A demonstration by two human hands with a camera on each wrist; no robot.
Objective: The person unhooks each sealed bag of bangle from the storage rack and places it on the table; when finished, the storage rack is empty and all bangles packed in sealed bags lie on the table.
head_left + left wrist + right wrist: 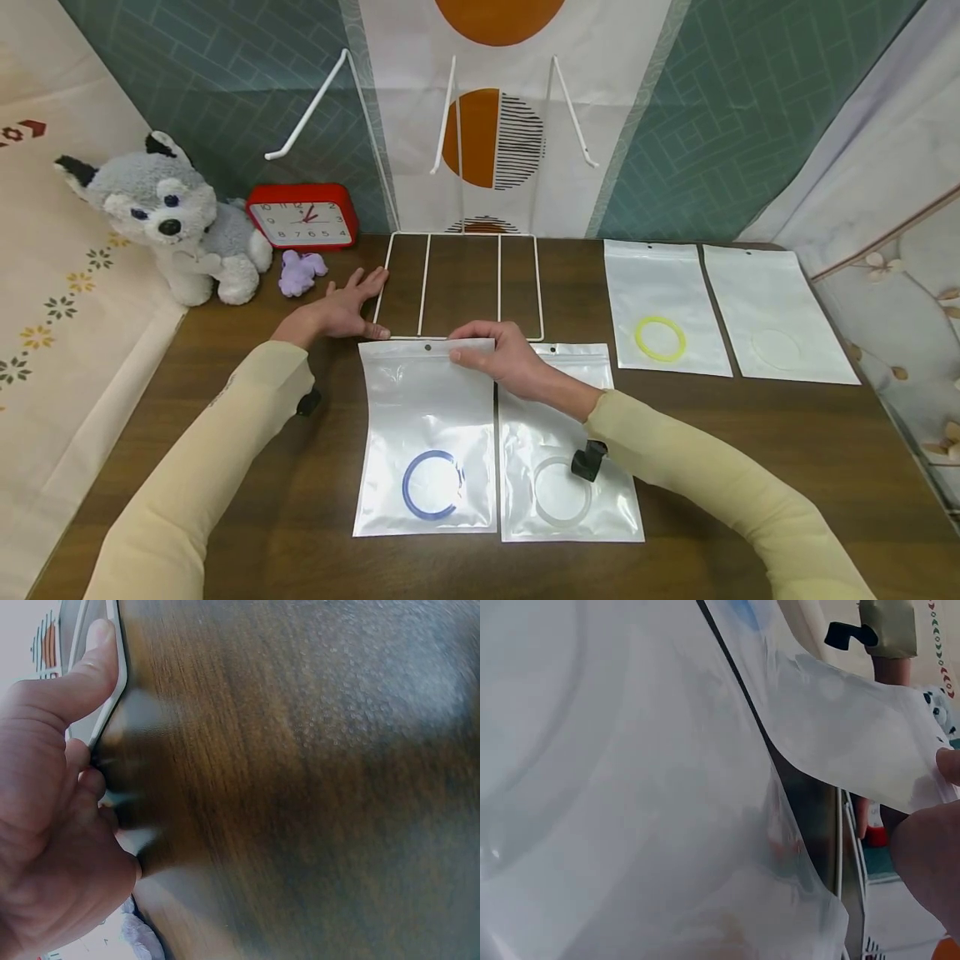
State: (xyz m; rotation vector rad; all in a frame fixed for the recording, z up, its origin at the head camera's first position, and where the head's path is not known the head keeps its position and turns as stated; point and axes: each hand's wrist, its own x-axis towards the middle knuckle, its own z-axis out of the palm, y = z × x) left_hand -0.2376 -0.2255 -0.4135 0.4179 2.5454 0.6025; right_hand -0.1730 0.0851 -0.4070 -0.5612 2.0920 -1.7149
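Note:
With its thumb and fingers, my right hand point(501, 358) pinches the top right corner of a white zip pouch point(429, 408) that shows a blue ring near its bottom. That raised corner also appears in the right wrist view, where the pouch point(847, 727) bends upward. Partly under my right forearm lies a second zip pouch point(536, 425) with a pale ring. My left hand point(341, 310) rests at the left side of a white wire rack point(422, 283), fingers spread. In the left wrist view its thumb touches the rack's wire corner point(120, 675).
Two more white pouches lie at the right, one with a yellow ring point(622, 333), one with a pale ring point(750, 308). White prongs point(311, 108) jut from the rack's upright. Behind my left hand are a red clock point(300, 217), a purple toy point(300, 273) and a plush husky point(176, 225).

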